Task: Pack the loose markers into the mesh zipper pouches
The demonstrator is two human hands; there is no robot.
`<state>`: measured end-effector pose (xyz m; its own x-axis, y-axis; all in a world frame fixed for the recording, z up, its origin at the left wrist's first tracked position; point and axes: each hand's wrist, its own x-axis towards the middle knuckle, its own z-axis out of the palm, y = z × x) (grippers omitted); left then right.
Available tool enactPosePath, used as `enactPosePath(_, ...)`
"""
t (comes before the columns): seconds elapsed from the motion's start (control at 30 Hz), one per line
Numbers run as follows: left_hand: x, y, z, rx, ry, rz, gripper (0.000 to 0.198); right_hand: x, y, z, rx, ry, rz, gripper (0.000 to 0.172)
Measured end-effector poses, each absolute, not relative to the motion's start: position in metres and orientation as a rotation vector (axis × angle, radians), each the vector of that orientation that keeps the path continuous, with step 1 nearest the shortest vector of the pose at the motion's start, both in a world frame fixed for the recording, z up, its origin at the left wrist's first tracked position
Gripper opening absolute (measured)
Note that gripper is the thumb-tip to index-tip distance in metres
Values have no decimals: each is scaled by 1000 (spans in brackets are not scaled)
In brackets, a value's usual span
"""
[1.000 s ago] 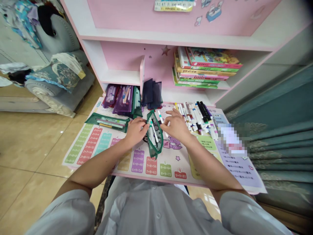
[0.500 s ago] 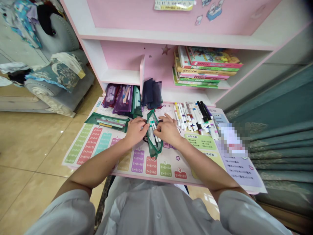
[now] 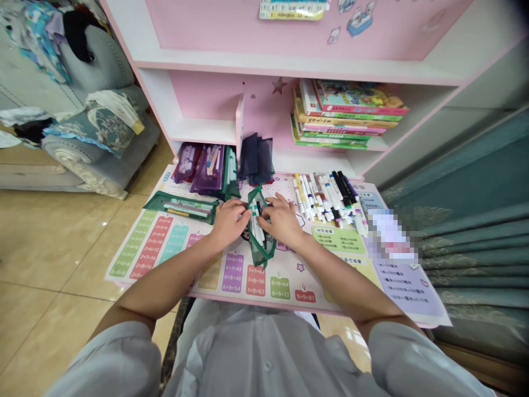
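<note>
A green mesh pencil pouch [image 3: 262,257] lies lengthwise on the desk in front of me, its mouth spread apart. White markers [image 3: 257,230] show inside it, along with something dark near their upper ends. My left hand [image 3: 230,221] holds the pouch's left edge, fingers curled and thumb at the opening. On the opposite side my right hand [image 3: 284,221] grips the right edge, its thumb and forefinger reaching over the markers. Parts of the pouch's rim are hidden under the fingers. Left of my left hand lies another green mesh pouch [image 3: 182,206] with several pens inside.
A pile of loose markers [image 3: 326,196] lies to the right. Filled purple pouches [image 3: 208,170] and folded dark mesh pouches [image 3: 257,159] stand at the back. Stacked books [image 3: 345,118] occupy the shelf. A printed mat [image 3: 231,275] covers the desk; a blurred object [image 3: 392,236] sits far right.
The markers inside the pouch have shifted, and a dark part now shows among them. My right hand has moved slightly left; my left hand stays at the pouch's edge.
</note>
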<state>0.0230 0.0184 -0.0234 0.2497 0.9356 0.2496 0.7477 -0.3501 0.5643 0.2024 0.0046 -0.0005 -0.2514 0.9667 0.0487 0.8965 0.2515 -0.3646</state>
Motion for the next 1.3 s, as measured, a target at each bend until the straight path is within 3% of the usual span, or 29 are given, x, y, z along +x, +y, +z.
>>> enactPosePath(0.33,22,18,-22,2195,1544,789,30,232,31,1,-1890,-1987,178,17)
enactPosePath(0.63,22,19,-24,2185,1542,799,31,289,71,-25,-2339,-1766,-37,37)
enactPosePath(0.9,23,18,-22,2185,1545,785,29,288,78,-36,-2400,-1822,-10,43)
enactPosePath(1.3,22,19,-24,2191,1543,783,29,272,62,-15,-2205,-1809,-66,36)
